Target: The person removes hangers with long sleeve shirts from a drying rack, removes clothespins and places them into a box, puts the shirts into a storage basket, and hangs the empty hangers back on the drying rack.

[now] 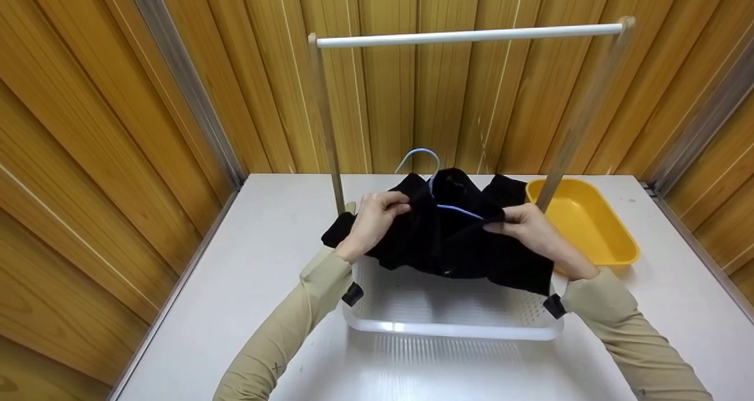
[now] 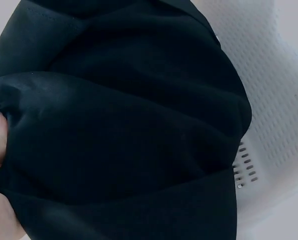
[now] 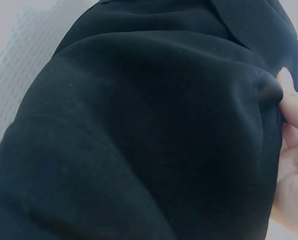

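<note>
A black garment with short sleeves (image 1: 412, 242), perhaps a small shirt, hangs between both hands over the white basket. Its neck opening gapes, and a blue wire hanger (image 1: 459, 211) shows there, with the hook standing up above the cloth. My left hand (image 1: 377, 215) pinches the garment at its left shoulder. On the other side my right hand (image 1: 527, 227) pinches the cloth near the hanger's right arm; whether it also grips the wire I cannot tell. Black cloth (image 2: 119, 135) fills most of the left wrist view, and folds (image 3: 153, 130) of it fill the right one. The hanger's left arm is hidden.
Under the garment stands a white perforated basket (image 1: 453, 332) on the white table (image 1: 235, 271). Behind it rises a rack with a white horizontal bar (image 1: 471, 36) and two uprights. A yellow tub (image 1: 595, 224) sits at the right, by the rack's right upright.
</note>
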### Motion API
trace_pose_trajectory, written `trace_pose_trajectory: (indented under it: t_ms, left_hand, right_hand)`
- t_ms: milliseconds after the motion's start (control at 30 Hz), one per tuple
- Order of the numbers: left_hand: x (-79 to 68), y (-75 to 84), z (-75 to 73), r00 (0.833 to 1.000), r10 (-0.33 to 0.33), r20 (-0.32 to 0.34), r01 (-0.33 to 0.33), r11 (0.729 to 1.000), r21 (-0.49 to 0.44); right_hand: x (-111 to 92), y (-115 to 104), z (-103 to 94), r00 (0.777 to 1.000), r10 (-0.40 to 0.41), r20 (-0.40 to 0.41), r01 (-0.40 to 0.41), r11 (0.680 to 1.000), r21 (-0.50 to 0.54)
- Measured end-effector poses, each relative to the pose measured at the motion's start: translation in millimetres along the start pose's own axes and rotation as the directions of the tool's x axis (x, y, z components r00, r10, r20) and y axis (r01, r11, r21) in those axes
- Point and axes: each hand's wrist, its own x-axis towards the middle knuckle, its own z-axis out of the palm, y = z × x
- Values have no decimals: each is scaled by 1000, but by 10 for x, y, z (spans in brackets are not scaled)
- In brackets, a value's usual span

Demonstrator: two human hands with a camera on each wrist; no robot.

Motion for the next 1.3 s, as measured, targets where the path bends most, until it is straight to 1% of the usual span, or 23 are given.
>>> trace_pose_trajectory:
  t_ms: [100,167,300,433,600,700,867,967,1133,1233,1300]
  left_hand:
    - [-8,3,-21,1000,11,-23,-11,1000,6]
    - [-16,3,-40,1000,8,-30,-8,1000,-1]
    - [-36,2,-85,999,-37,-16,37,999,-24]
    - [-54,1,-133,997,-78,-2,78,997,-27]
    - [-67,-32,-187,997,-72,-17,71,996,-51]
    - [-75,-55,-219,997,-76,-20,74,994,-83]
    - [-88,-68,-262,997,-82,-15,80,991,-112]
    - [-92,-63,-280,997,-71,-8,70,991,-113]
    - [-91,-86,-287,998,-65,-5,64,992,-107]
    - [-87,-110,-286,997,-80,-12,78,991,-108]
    - [-85,-112,-293,995,-98,-16,95,989,-117]
  right_hand:
    - [-20,-30,-4,999,-14,-33,13,999,-38]
    - [-38,-40,-19,999,-18,-47,15,998,-59]
    - [-83,-13,-73,998,-19,-62,13,995,-101]
    - [-132,32,-122,997,-8,-80,-2,992,-129]
    - [-171,72,-182,995,10,-101,-24,991,-132]
    - [-189,138,-228,994,20,-109,-33,992,-121]
    - [-201,399,-302,993,29,-116,-40,995,-93]
    - [-206,519,-329,994,39,-104,-43,998,-39]
    - [-225,575,-341,995,75,-66,-72,997,34]
    - [-233,550,-337,995,86,-53,-82,994,67]
    - [-237,492,-330,996,72,-56,-67,995,79]
